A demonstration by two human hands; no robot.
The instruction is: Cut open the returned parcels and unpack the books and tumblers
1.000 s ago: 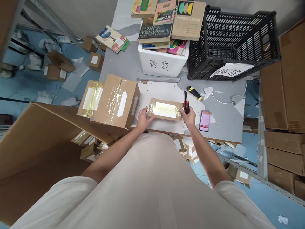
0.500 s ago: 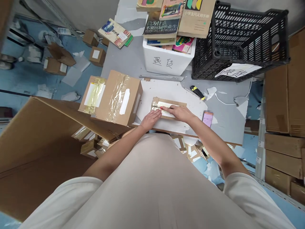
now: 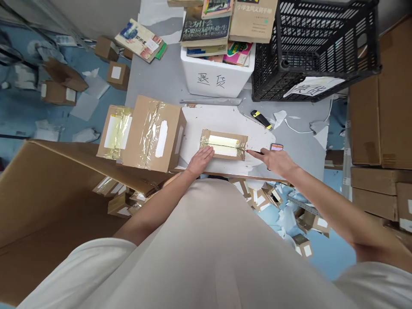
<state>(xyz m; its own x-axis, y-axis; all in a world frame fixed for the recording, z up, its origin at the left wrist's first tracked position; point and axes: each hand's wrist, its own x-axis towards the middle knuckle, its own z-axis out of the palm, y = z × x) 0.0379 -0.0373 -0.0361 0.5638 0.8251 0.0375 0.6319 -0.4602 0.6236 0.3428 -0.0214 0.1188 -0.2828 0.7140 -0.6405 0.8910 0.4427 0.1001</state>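
Note:
A small cardboard box [image 3: 223, 156] with clear tape and a white label lies flat on the table before me. A thin dark slit line runs along its middle. My left hand [image 3: 201, 160] lies on the box's near left corner, fingers stretched out and pressing on it. Just past the box's right end, my right hand [image 3: 279, 162] is closed around a slim dark cutter [image 3: 255, 152]. Its red tip is at the right end of the slit line. Most of the cutter's handle is hidden in the fingers.
Left of the small box stands a larger taped box [image 3: 156, 133], with another taped box [image 3: 113, 132] beside it. A yellow-black utility knife [image 3: 261, 119] and a phone [image 3: 277, 147] lie at the right. Behind are a white bin [image 3: 215, 83] of books and a black crate [image 3: 299, 64].
My right hand has moved right along the box with the cutter, from its left end past its right end. The dark line now shows along the label. My left hand stays on the box.

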